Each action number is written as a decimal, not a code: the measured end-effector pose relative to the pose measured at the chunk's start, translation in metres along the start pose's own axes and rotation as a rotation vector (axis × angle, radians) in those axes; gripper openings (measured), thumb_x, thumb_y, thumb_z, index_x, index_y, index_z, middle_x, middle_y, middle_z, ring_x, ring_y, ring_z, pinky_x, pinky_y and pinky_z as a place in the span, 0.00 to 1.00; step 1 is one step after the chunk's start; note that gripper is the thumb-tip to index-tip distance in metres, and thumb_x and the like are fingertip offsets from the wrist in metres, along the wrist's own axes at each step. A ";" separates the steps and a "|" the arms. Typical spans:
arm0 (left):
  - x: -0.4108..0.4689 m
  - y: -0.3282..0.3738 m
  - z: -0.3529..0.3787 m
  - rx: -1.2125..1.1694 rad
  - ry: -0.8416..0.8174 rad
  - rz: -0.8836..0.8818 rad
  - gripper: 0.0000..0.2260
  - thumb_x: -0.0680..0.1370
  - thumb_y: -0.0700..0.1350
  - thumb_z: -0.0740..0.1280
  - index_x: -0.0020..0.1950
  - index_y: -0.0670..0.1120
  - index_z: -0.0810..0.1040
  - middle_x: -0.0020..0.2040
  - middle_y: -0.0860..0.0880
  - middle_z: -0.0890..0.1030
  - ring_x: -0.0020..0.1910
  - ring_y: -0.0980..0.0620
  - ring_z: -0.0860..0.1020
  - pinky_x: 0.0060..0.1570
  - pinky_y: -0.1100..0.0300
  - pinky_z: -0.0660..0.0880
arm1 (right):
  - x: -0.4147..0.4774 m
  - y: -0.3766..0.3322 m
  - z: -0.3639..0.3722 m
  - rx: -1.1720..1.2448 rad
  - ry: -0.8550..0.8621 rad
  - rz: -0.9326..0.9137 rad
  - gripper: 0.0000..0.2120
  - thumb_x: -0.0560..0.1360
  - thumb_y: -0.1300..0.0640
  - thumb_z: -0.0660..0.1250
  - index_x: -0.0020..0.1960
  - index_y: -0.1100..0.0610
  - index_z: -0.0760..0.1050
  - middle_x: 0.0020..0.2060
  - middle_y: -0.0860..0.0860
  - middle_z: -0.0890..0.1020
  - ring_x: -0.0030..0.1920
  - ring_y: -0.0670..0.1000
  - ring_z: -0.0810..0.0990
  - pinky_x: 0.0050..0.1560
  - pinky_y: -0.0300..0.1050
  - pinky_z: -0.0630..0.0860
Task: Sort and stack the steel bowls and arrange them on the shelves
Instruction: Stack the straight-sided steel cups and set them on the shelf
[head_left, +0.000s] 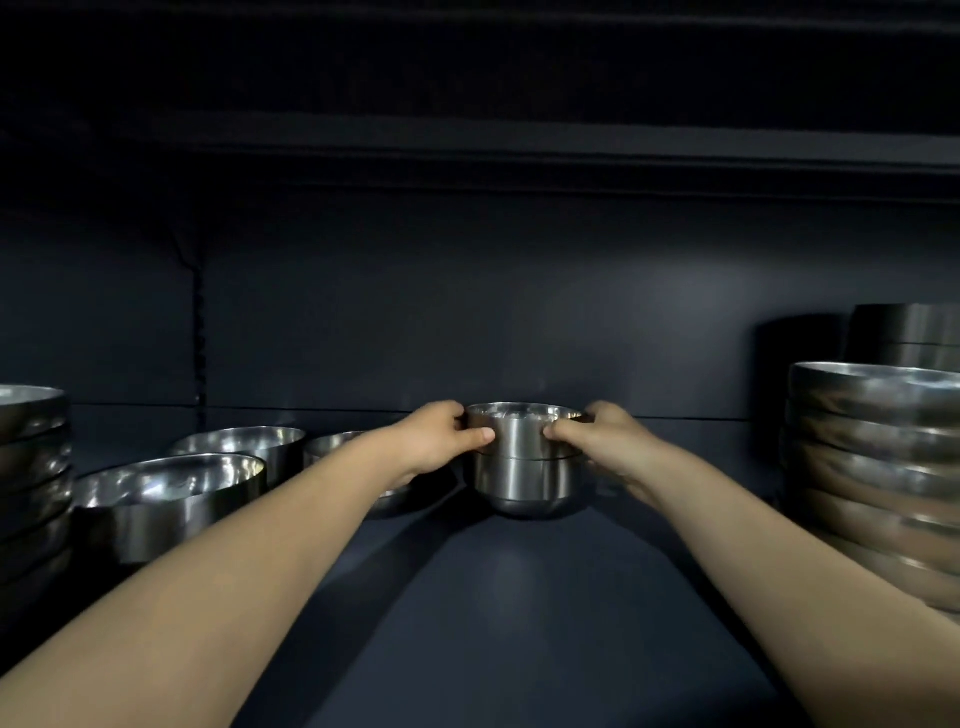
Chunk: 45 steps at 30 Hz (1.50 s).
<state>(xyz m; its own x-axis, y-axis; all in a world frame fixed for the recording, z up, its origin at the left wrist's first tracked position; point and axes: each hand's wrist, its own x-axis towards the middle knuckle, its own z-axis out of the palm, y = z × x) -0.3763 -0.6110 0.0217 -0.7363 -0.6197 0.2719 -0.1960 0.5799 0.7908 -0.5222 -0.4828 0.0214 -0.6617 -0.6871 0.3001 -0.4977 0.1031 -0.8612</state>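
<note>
A small stack of two steel bowls (522, 467) stands at the middle back of the dark shelf (493, 613). My left hand (441, 441) grips the upper bowl's left side, thumb on its front. On the other side, my right hand (597, 441) holds the same bowl, fingers curled round its wall. Loose steel bowls lie to the left: one wide bowl (166, 499) in front, another (244, 444) behind it, and a third (332, 447) partly hidden by my left forearm.
A tall stack of wide steel bowls (872, 478) fills the right side, with a darker stack (909, 338) behind it. Another stack (31, 467) stands at the far left edge. A shelf board (519, 156) hangs overhead. The back wall is close behind the bowls.
</note>
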 end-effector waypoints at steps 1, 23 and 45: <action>-0.007 0.003 0.000 0.018 0.017 -0.005 0.22 0.76 0.46 0.68 0.68 0.39 0.69 0.64 0.45 0.75 0.65 0.47 0.73 0.68 0.55 0.67 | -0.002 -0.001 0.000 -0.031 0.026 -0.023 0.18 0.71 0.53 0.71 0.55 0.60 0.71 0.47 0.54 0.78 0.42 0.50 0.75 0.35 0.41 0.68; -0.081 0.006 -0.116 1.277 -0.110 -0.022 0.20 0.77 0.52 0.66 0.64 0.42 0.72 0.60 0.45 0.75 0.58 0.44 0.75 0.54 0.54 0.73 | -0.034 -0.079 0.077 -0.743 -0.192 -0.366 0.18 0.72 0.51 0.70 0.58 0.58 0.75 0.53 0.52 0.77 0.50 0.51 0.74 0.49 0.41 0.70; -0.019 -0.035 -0.108 1.136 -0.264 -0.273 0.25 0.74 0.55 0.69 0.63 0.40 0.74 0.56 0.45 0.78 0.54 0.46 0.77 0.54 0.56 0.73 | 0.016 -0.064 0.127 -0.573 -0.508 -0.197 0.29 0.66 0.37 0.72 0.58 0.55 0.73 0.47 0.47 0.78 0.45 0.46 0.76 0.45 0.38 0.73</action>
<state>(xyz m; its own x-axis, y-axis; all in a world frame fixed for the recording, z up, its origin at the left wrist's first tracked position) -0.2858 -0.6763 0.0482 -0.6657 -0.7441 -0.0551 -0.7285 0.6642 -0.1677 -0.4297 -0.5914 0.0297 -0.2627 -0.9613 0.0824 -0.8820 0.2046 -0.4245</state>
